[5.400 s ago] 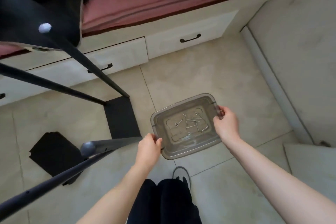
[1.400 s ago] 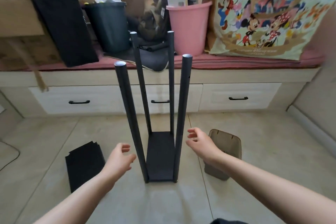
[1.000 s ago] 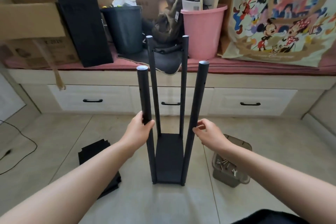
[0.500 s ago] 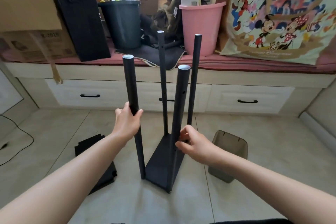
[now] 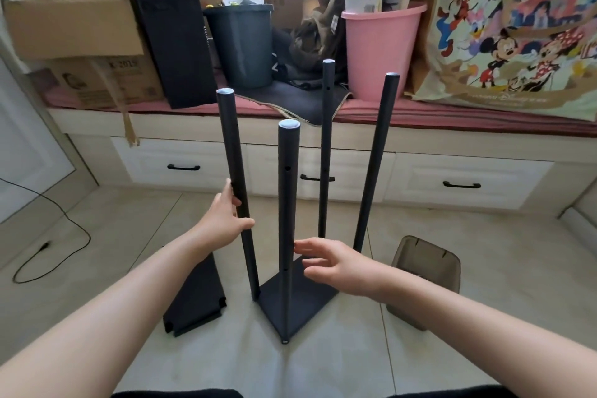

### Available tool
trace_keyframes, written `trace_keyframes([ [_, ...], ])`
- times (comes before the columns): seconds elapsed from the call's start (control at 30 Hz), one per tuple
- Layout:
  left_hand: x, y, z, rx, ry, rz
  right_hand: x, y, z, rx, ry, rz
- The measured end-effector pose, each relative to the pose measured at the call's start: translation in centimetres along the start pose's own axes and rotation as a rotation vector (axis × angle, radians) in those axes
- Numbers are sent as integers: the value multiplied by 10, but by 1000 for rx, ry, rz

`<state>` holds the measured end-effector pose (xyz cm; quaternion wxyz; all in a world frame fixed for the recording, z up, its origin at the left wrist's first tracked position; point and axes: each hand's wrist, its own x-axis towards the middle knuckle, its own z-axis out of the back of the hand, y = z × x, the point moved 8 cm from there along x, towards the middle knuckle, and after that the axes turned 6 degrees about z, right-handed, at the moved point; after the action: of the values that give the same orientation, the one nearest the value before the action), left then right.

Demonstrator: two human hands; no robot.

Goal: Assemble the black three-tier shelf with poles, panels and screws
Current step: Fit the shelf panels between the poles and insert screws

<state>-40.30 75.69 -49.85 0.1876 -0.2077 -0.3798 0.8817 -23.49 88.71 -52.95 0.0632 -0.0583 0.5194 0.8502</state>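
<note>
1. Fingers and thumb of the left hand (image 5: 223, 220) curl round the left pole (image 5: 237, 184) about halfway up, a steadying grip on the frame.
2. The right hand (image 5: 336, 263) holds nothing: its fingers are straight and spread, just to the right of the nearest pole (image 5: 287, 220), and I cannot tell whether the fingertips touch it.
3. All four poles stand upright from the corners of one black bottom panel (image 5: 302, 299) on the tiled floor; the far pole (image 5: 326, 152) and the right pole (image 5: 376, 158) are free of either hand. The frame sits turned, one corner pointing at the person.
4. Small holes show partway up the nearest and far poles, apparently for the upper tiers.
5. Spare panels (image 5: 197, 297) lie stacked on the floor left of the frame, near the left forearm.
6. A translucent brown tray (image 5: 426, 268) sits on the floor to the right, behind the right forearm; its contents are not visible here.
7. Judgement on progress: the bottom tier with its poles looks done, so roughly a third. Two panels remain to be fitted and screwed at the upper holes.
</note>
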Motion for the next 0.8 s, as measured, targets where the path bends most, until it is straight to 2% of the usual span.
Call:
trace_keyframes([
  [0.07,-7,4,-2,-52,-6,79,2,-6,12,-29,-53,-25],
  [0.17,-19,3,-12,-186,53,157,3,-23,52,-34,-252,-108],
  [0.3,-41,-27,-31,-125,223,-32,8,-47,117,-35,-511,-209],
  [0.4,-47,-36,-42,-157,227,-84,18,-60,161,-39,-676,-271],
  [0.5,-41,-34,-45,-127,162,-122,35,-63,187,-108,-712,-310],
  [0.7,-21,-29,-46,-183,202,-159,64,-59,215,17,-737,-156],
  [0.8,-14,-31,-41,-162,153,-177,69,-64,214,-6,-729,-145],
])
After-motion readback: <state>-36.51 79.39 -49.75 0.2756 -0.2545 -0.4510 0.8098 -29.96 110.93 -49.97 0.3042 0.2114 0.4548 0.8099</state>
